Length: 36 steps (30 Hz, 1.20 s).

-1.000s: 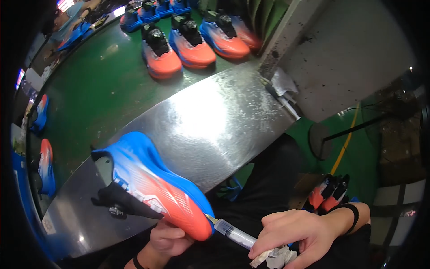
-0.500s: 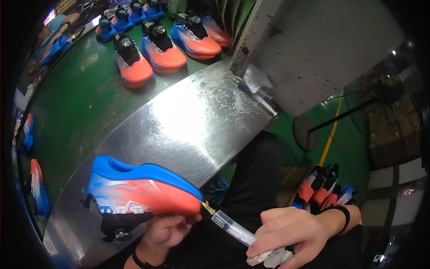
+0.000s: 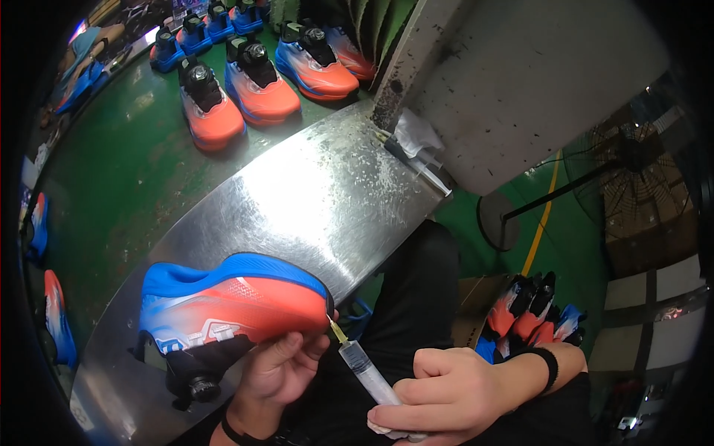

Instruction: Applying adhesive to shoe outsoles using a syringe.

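Lying on its side with the blue sole away from me, an orange, white and blue sports shoe (image 3: 253, 305) is over the metal plate (image 3: 223, 215). My left hand (image 3: 279, 375) is closed on the shoe's upper near the toe, part of its fingers hidden beneath. A clear syringe (image 3: 364, 372) with a yellow-based needle is in my right hand (image 3: 454, 390). Its needle tip meets the toe where sole and upper join. A crumpled whitish wad (image 3: 394, 432) is also under the right fingers.
Several matching shoes (image 3: 260, 85) stand on the green table (image 3: 126, 178). A second syringe (image 3: 416, 165) and white tissue (image 3: 416, 132) lie by the grey panel (image 3: 535, 82). To the right, shoes (image 3: 520, 312) fill a box near a fan (image 3: 632, 163).
The syringe has swung steeper and its tip has shifted slightly left and down round the toe. The shoe has turned a little, and my right hand has moved left.
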### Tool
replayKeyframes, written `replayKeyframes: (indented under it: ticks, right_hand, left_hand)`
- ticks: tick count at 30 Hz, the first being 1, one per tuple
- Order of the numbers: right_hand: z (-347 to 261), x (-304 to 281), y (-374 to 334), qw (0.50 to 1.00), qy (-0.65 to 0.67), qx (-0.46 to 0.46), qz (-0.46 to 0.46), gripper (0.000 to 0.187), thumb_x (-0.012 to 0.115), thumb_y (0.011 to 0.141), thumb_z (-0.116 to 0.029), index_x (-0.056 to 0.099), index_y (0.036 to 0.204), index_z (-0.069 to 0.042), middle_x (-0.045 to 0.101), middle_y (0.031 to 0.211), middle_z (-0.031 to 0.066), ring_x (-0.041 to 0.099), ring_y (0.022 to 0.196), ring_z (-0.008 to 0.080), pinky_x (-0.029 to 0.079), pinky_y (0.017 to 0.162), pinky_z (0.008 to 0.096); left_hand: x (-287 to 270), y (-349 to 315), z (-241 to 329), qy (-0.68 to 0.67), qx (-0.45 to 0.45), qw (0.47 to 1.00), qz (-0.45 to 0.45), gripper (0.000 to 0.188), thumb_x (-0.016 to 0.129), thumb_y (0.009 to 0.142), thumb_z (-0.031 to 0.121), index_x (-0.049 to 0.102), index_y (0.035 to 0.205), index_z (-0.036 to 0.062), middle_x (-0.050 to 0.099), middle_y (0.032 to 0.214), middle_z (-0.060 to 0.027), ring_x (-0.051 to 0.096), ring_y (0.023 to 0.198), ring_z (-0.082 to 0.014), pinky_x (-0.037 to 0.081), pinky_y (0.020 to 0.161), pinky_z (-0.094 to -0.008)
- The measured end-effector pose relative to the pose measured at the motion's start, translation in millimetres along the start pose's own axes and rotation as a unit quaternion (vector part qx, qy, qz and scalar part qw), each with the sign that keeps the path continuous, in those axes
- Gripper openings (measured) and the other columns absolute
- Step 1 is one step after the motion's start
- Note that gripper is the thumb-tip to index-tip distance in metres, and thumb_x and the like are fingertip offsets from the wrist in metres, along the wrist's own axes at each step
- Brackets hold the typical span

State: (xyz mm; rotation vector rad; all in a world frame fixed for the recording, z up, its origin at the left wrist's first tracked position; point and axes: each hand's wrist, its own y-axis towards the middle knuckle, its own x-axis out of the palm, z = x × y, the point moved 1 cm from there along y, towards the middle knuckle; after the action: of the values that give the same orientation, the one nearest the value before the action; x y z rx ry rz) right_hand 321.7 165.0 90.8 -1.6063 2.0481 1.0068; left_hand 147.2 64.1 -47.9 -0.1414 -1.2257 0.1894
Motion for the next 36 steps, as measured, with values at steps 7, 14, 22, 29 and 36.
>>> replayKeyframes:
  ticks: [7, 14, 22, 29, 36]
  right_hand:
    - [5.5, 10.8, -0.7, 0.991, -0.126, -0.021, -0.044, 0.035, 0.075, 0.073, -0.026, 0.064, 0.100, -0.006, 0.057, 0.073, -0.0002, 0.041, 0.053, 0.0137, 0.033, 0.047, 0.0245]
    - [17.8, 31.8, -10.7, 0.979, -0.192, -0.050, 0.048, 0.029, 0.075, 0.072, -0.029, 0.067, 0.095, -0.015, 0.052, 0.070, -0.0050, 0.030, 0.049, 0.0089, 0.024, 0.039, 0.0188]
    - [21.8, 41.6, -20.2, 0.976, -0.197, -0.065, 0.066, 0.026, 0.075, 0.073, -0.028, 0.067, 0.094, -0.016, 0.051, 0.069, -0.0056, 0.029, 0.049, 0.0087, 0.024, 0.039, 0.0185]
    - [18.6, 37.2, -21.3, 0.979, -0.196, -0.053, 0.025, 0.030, 0.069, 0.075, -0.026, 0.064, 0.099, -0.009, 0.049, 0.073, -0.0006, 0.038, 0.055, 0.0115, 0.033, 0.042, 0.0203]
    - [19.3, 37.2, -28.5, 0.982, -0.179, -0.056, 0.023, 0.030, 0.071, 0.074, -0.027, 0.064, 0.098, -0.009, 0.049, 0.071, -0.0010, 0.038, 0.055, 0.0107, 0.032, 0.041, 0.0199]
  left_hand:
    - [-0.3, -2.4, -1.6, -0.057, -0.005, 0.998, 0.030, 0.035, 0.062, 0.087, 0.019, 0.056, 0.120, 0.0076, 0.057, 0.123, -0.0122, 0.055, 0.115, -0.0258, 0.055, 0.082, -0.0265]
    - [3.3, -7.7, -2.1, -0.071, -0.012, 0.997, 0.036, 0.041, 0.065, 0.085, 0.031, 0.056, 0.118, 0.0074, 0.061, 0.115, -0.0095, 0.058, 0.108, -0.0226, 0.055, 0.073, -0.0229]
    - [10.5, -10.6, -1.4, -0.053, -0.003, 0.997, 0.060, 0.043, 0.065, 0.084, 0.034, 0.057, 0.116, 0.0057, 0.061, 0.111, -0.0086, 0.060, 0.104, -0.0202, 0.055, 0.070, -0.0215]
    - [10.4, -9.8, -1.8, -0.047, 0.001, 0.997, 0.060, 0.042, 0.062, 0.087, 0.035, 0.056, 0.116, 0.0053, 0.061, 0.110, -0.0079, 0.059, 0.104, -0.0183, 0.055, 0.071, -0.0209]
    - [10.0, -7.1, -4.4, -0.038, 0.012, 0.996, 0.076, 0.046, 0.059, 0.088, 0.036, 0.053, 0.120, 0.0036, 0.058, 0.118, -0.0091, 0.059, 0.104, -0.0184, 0.054, 0.073, -0.0226]
